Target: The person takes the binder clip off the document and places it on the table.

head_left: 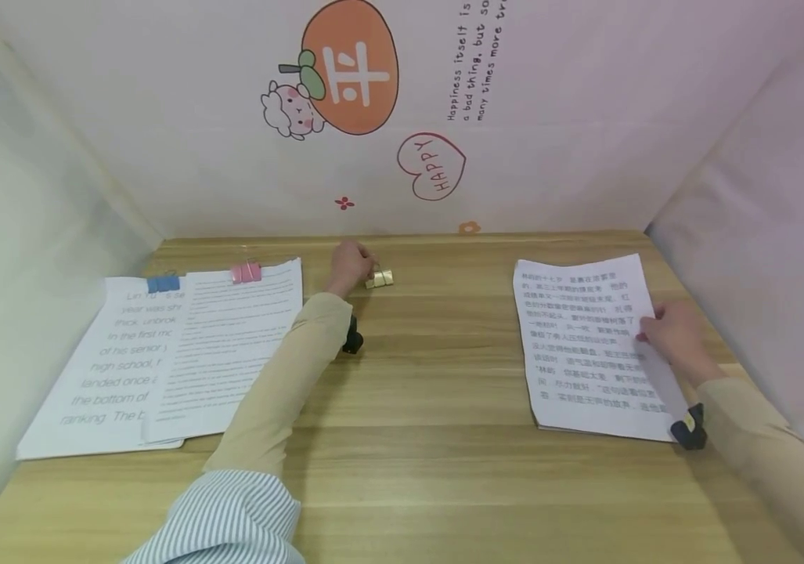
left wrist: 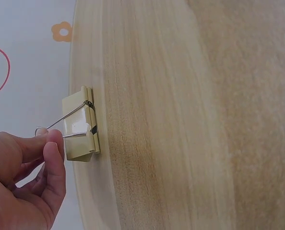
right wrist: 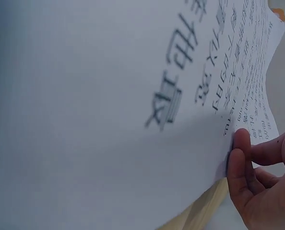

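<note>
Near the middle of the worktop's (head_left: 444,470) far edge, the left hand (head_left: 351,265) pinches a wire handle of a cream binder clip (head_left: 382,279). By the right edge, the right hand (head_left: 683,341) pinches the side of a Chinese-printed paper stack (head_left: 585,337); how many sheets it grips is hard to tell. Toward the far left corner, two overlapping English-printed stacks (head_left: 232,345) bear a blue binder clip (head_left: 163,283) and a pink binder clip (head_left: 246,272).

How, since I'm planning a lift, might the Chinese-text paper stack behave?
The paper stack would probably sag: it looks curved beside the pinching right hand in the right wrist view. Its sheets could slide apart, since no fastener is visible on them.
</note>
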`<move>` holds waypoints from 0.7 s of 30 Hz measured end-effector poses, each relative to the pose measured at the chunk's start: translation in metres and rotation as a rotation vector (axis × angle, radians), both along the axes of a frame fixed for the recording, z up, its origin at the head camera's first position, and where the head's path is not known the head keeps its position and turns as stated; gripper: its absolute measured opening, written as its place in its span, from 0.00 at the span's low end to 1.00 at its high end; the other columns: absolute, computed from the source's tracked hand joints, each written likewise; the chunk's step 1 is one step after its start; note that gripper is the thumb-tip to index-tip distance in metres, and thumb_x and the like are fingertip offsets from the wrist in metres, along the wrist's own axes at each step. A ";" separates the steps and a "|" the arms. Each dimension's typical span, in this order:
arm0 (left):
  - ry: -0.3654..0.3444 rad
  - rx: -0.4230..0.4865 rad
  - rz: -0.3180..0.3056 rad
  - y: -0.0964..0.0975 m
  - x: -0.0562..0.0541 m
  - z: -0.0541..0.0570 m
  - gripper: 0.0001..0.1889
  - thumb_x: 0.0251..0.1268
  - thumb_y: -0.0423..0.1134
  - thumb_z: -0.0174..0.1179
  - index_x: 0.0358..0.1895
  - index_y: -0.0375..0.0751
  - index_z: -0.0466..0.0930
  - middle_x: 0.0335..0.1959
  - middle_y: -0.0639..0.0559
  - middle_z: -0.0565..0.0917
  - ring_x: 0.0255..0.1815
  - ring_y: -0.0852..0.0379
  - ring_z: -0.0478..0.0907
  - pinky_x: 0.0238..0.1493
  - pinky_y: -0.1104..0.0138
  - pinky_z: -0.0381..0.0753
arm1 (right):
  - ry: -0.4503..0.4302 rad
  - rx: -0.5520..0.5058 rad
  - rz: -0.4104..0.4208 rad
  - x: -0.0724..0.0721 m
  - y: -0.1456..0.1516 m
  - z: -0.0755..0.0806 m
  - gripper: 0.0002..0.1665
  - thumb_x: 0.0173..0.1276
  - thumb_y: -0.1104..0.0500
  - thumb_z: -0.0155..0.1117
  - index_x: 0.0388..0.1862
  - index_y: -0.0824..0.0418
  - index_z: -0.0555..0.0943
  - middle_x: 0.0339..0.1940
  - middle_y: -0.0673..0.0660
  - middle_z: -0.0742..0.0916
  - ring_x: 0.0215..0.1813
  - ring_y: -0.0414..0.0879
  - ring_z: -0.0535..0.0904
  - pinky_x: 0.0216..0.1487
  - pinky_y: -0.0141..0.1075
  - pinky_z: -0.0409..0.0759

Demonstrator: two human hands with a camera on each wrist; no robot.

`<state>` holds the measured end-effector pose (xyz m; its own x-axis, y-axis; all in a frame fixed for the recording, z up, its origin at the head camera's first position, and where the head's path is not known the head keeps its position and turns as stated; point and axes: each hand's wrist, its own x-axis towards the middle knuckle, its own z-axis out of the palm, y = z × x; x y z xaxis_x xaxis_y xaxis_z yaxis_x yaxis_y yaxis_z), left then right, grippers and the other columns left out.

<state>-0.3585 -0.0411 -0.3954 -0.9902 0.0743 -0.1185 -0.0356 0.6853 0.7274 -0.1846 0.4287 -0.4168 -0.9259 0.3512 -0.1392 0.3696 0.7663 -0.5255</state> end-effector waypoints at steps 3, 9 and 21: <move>0.000 -0.008 -0.002 0.001 0.001 -0.001 0.11 0.68 0.37 0.55 0.35 0.34 0.83 0.18 0.51 0.79 0.19 0.61 0.72 0.26 0.73 0.71 | -0.014 0.006 -0.020 -0.001 0.001 0.000 0.24 0.67 0.62 0.48 0.54 0.81 0.69 0.38 0.71 0.82 0.36 0.54 0.77 0.28 0.34 0.69; 0.017 -0.003 0.004 0.002 0.003 -0.003 0.10 0.68 0.37 0.55 0.35 0.34 0.83 0.20 0.49 0.80 0.19 0.61 0.72 0.26 0.73 0.72 | -0.003 0.023 -0.021 -0.002 0.002 -0.001 0.21 0.62 0.64 0.51 0.47 0.81 0.73 0.34 0.71 0.83 0.31 0.52 0.76 0.27 0.33 0.69; 0.005 0.000 -0.011 0.004 0.003 0.002 0.08 0.68 0.34 0.54 0.40 0.32 0.80 0.31 0.43 0.83 0.23 0.61 0.75 0.28 0.73 0.77 | 0.009 0.061 0.048 -0.004 0.005 -0.003 0.19 0.58 0.66 0.53 0.42 0.81 0.76 0.30 0.71 0.83 0.27 0.52 0.76 0.25 0.33 0.69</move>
<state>-0.3554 -0.0375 -0.3933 -0.9899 0.0852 -0.1135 -0.0244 0.6858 0.7274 -0.1885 0.4339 -0.4196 -0.9431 0.3136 -0.1104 0.3268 0.8137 -0.4807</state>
